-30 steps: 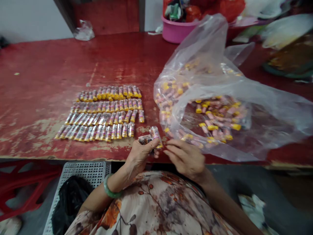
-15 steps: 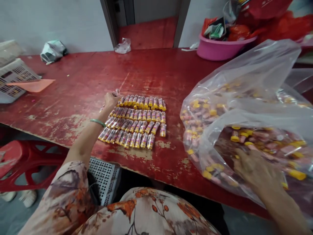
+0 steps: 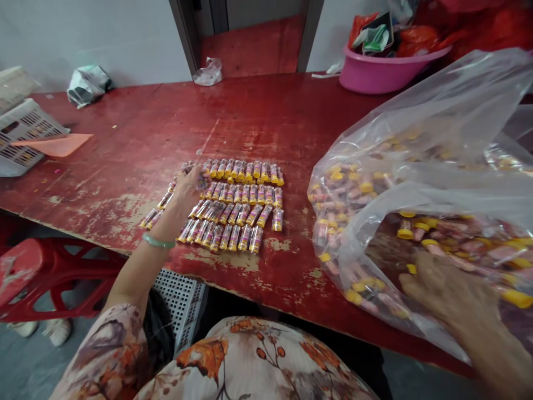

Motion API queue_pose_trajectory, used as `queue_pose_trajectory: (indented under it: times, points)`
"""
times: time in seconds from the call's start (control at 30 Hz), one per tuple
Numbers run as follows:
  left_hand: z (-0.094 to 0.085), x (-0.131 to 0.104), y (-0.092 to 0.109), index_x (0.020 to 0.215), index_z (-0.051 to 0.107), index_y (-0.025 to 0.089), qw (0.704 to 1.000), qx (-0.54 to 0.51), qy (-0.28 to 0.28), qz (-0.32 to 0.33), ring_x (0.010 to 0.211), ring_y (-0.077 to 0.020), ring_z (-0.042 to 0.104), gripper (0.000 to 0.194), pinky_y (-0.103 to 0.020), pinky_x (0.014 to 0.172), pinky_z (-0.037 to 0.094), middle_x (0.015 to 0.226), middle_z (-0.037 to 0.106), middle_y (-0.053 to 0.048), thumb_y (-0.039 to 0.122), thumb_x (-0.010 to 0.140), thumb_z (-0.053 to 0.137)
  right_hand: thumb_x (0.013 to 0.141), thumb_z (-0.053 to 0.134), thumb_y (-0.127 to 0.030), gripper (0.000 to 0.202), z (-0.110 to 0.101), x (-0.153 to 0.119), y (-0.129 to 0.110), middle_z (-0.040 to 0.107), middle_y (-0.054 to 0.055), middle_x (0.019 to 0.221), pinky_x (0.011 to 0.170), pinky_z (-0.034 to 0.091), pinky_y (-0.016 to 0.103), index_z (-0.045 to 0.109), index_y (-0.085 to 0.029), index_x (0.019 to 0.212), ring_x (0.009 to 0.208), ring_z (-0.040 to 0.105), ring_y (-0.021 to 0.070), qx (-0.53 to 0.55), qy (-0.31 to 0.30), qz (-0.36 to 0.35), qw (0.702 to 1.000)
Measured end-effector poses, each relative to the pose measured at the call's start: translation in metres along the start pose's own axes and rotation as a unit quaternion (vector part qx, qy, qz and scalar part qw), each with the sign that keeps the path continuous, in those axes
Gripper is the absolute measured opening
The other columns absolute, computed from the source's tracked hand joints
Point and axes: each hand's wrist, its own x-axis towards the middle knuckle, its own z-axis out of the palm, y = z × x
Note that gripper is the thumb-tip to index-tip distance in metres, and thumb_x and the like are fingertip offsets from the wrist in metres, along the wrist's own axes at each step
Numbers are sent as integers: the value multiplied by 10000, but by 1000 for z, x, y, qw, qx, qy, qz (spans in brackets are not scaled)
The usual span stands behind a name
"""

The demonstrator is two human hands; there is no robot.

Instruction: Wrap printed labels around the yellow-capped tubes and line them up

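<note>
Several rows of small clear tubes (image 3: 239, 194) with yellow caps and pinkish-brown contents lie side by side on the red table. My left hand (image 3: 189, 186), a pale green bangle on its wrist, is over the left part of the upper rows. Its fingers are closed around small tubes (image 3: 203, 181), partly hidden by the hand. At the right, my right hand (image 3: 445, 283) reaches into an open clear plastic bag (image 3: 353, 239) full of loose tubes of the same kind. Those fingers are curled, with a yellow cap (image 3: 411, 269) showing at the fingertips; the palm side is hidden.
A pink basin (image 3: 375, 72) heaped with bags and odds and ends stands at the back right. White baskets (image 3: 31, 130) with an orange sheet (image 3: 58, 144) are at the left. A crumpled clear bag (image 3: 208, 72) lies by the doorway. A red stool (image 3: 50, 272) stands below the table edge.
My left hand has come down and nearer from the top left of the rows, uncovering tubes at the far left. My right hand stays in the bag, shifted slightly.
</note>
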Motion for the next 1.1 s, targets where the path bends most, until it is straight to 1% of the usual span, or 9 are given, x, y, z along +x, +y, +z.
queue_pose_trajectory:
  times: [0.1, 0.17, 0.23, 0.3, 0.37, 0.47, 0.6, 0.83, 1.1]
  points:
    - [21, -67, -17, 733, 612, 127, 986, -99, -108, -86, 656, -139, 606, 32, -296, 682, 528, 666, 622, -57, 139, 728, 641, 691, 635, -417, 174, -36, -6, -17, 657, 151, 790, 512, 370, 392, 616, -252, 741, 707, 618, 295, 2, 46, 12, 999]
    - [37, -108, -32, 829, 655, 106, 958, -168, -172, -159, 699, -170, 652, 141, -314, 694, 551, 758, 676, -90, 132, 696, 695, 732, 644, -423, 174, -62, -16, -41, 668, 124, 839, 632, 455, 424, 646, -257, 783, 803, 639, 291, 144, 106, 24, 984]
    - [53, -141, -46, 888, 675, 106, 935, -211, -208, -196, 723, -186, 676, 249, -320, 700, 564, 812, 703, -93, 172, 666, 768, 765, 665, -381, 137, -77, -27, -73, 664, 97, 821, 705, 487, 419, 653, -248, 733, 826, 649, 266, 332, 128, 58, 933]
    - [68, -164, -57, 871, 688, 114, 926, -227, -216, -211, 712, -185, 681, 306, -313, 687, 567, 798, 712, -75, 215, 618, 827, 778, 681, -343, 150, -79, -37, -107, 652, 67, 716, 606, 494, 354, 657, -225, 689, 687, 643, 215, 442, 85, 72, 890]
    - [82, -179, -67, 809, 694, 120, 927, -235, -197, -214, 669, -165, 671, 333, -293, 666, 557, 747, 708, -48, 233, 550, 870, 776, 698, -334, 125, -68, -44, -138, 633, 11, 631, 489, 465, 273, 668, -216, 747, 532, 594, 148, 478, -15, 66, 876]
    - [95, -192, -76, 753, 699, 127, 933, -238, -169, -210, 618, -127, 642, 365, -254, 646, 532, 698, 697, -17, 235, 471, 903, 770, 713, -341, 152, -46, -49, -169, 602, -51, 572, 416, 443, 225, 649, -219, 833, 425, 540, 104, 496, -94, 29, 863]
    - [97, -203, -80, 718, 705, 122, 928, -230, -200, -215, 598, -102, 613, 324, -222, 631, 509, 670, 681, -12, 249, 490, 897, 803, 648, -269, 183, -31, -44, -179, 593, -44, 549, 458, 457, 226, 609, -215, 633, 484, 558, 112, 467, -91, -22, 879]
    - [92, -201, -79, 788, 706, 114, 916, -211, -230, -254, 638, -157, 651, 334, -296, 611, 568, 749, 705, -43, 235, 528, 875, 785, 660, -264, 172, -41, -33, -166, 613, -30, 575, 501, 443, 203, 646, -179, 635, 533, 557, 96, 479, -155, 8, 864]
    - [94, -200, -82, 811, 696, 125, 917, -242, -192, -251, 584, -138, 639, 346, -273, 537, 579, 737, 694, -25, 222, 532, 877, 837, 649, -266, 112, -62, -54, -136, 648, 28, 935, 440, 459, 216, 671, -206, 929, 483, 529, 59, 536, -156, -3, 830]
